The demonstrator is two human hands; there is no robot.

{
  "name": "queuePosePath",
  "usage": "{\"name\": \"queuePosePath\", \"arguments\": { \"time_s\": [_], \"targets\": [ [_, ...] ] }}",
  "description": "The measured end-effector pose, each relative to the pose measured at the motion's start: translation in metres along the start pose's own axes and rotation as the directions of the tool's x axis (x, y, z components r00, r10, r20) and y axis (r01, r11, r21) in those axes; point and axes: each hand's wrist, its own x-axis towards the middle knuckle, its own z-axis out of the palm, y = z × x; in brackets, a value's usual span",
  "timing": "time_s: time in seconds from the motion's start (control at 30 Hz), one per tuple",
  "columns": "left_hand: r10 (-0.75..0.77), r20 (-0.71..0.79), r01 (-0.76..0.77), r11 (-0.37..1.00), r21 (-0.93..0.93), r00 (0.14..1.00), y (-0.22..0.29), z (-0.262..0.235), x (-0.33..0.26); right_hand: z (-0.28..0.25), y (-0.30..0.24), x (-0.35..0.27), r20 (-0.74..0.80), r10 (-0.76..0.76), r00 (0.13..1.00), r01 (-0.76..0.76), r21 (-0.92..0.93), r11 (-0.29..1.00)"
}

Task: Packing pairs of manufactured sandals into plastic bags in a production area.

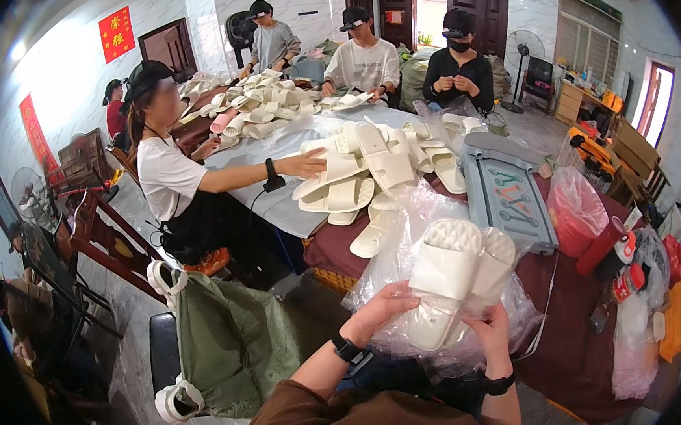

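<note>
A pair of cream slide slippers (444,272) is in front of me, soles toward me at the lower end, with shiny clear film about them. My left hand (383,308) is closed on the left edge of the pair. At the lower right of the pair, my right hand (491,332) pinches what looks like the edge of a clear plastic bag (397,339); its fingertips are partly hidden. More clear plastic is bunched under and behind the slippers. Beyond lies a heap of loose cream slippers (384,158), where a co-worker's hand (303,164) touches one.
A grey-blue plastic panel (507,193) lies right of the heap, beside a pink plastic bag (576,210) and a red cylinder (600,247). A green woven sack (243,338) hangs at my left, white clamps at its corners. Several co-workers sit or stand around the table.
</note>
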Motion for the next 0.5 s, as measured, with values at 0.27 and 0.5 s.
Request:
{"name": "queuePosePath", "arguments": {
  "time_s": [0.27, 0.5],
  "targets": [
    [-0.076, -0.030, 0.078, 0.995, 0.069, 0.997, -0.003, 0.042, 0.002, 0.023, 0.004, -0.002, -0.190, -0.175, 0.966, 0.164, -0.075, 0.984],
    [-0.043, -0.184, 0.068, 0.989, 0.131, 0.982, -0.019, 0.039, -0.006, 0.030, -0.019, -0.015, -0.088, -0.122, 0.989, 0.111, -0.129, 0.985]
  ]
}}
